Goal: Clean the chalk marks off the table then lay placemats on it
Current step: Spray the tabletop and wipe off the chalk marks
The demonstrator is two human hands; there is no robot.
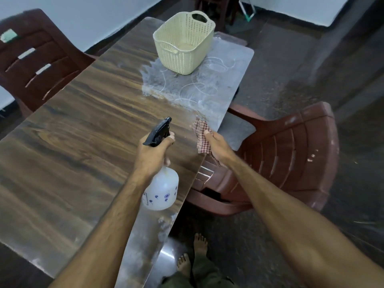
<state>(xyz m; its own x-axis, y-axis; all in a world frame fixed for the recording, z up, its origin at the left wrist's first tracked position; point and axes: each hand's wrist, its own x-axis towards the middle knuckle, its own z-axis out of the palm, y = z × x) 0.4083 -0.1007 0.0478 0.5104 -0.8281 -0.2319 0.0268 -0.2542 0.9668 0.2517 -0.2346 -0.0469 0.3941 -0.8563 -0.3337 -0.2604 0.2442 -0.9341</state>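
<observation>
My left hand (pixel 152 155) grips a white spray bottle (pixel 161 190) by its neck, the black trigger head (pixel 159 132) pointing toward the far end of the wooden table (pixel 72 125). My right hand (pixel 217 145) holds a red-checked cloth (pixel 202 132) pressed on the table's right edge. Beyond it, white chalk loops and smears (pixel 195 88) cover a wet, greyish patch of the tabletop. No placemats are visible.
A cream woven plastic basket (pixel 184 41) stands on the chalked far end of the table. A dark red plastic chair (pixel 280 154) sits close to the right edge, another (pixel 35 57) at the far left. My bare feet (pixel 192 256) are on the floor below.
</observation>
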